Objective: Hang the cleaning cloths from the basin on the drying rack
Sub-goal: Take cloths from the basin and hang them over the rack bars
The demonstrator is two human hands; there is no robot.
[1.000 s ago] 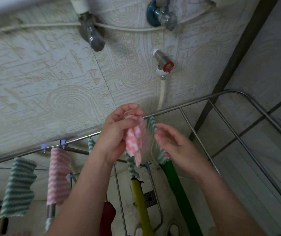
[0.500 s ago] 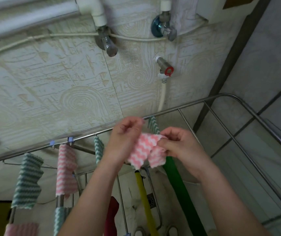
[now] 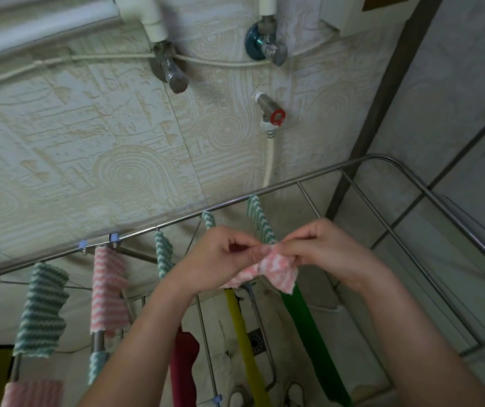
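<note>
A pink-and-white striped cloth [image 3: 273, 271] is stretched between my left hand [image 3: 220, 257] and my right hand [image 3: 326, 248]; both pinch its top edge. They hold it just in front of the metal drying rack [image 3: 382, 227]. On the rack's bars hang a green-striped cloth [image 3: 41, 311], a pink-striped cloth [image 3: 107, 289], and three narrow green-striped cloths [image 3: 163, 254], [image 3: 209, 220], [image 3: 260, 220]. The basin is out of view.
A patterned wall [image 3: 103, 148] stands behind the rack, with taps [image 3: 270, 113] and a white hose. Yellow [image 3: 247, 348], green [image 3: 311, 348] and dark red [image 3: 184, 365] items hang below the rack. A floor drain [image 3: 256, 342] shows underneath. Bare rails lie on the rack's right side.
The pink cloth was bunched in my left hand alone; my right hand has taken the other end and the cloth is now spread between both hands. The view has tilted up slightly.
</note>
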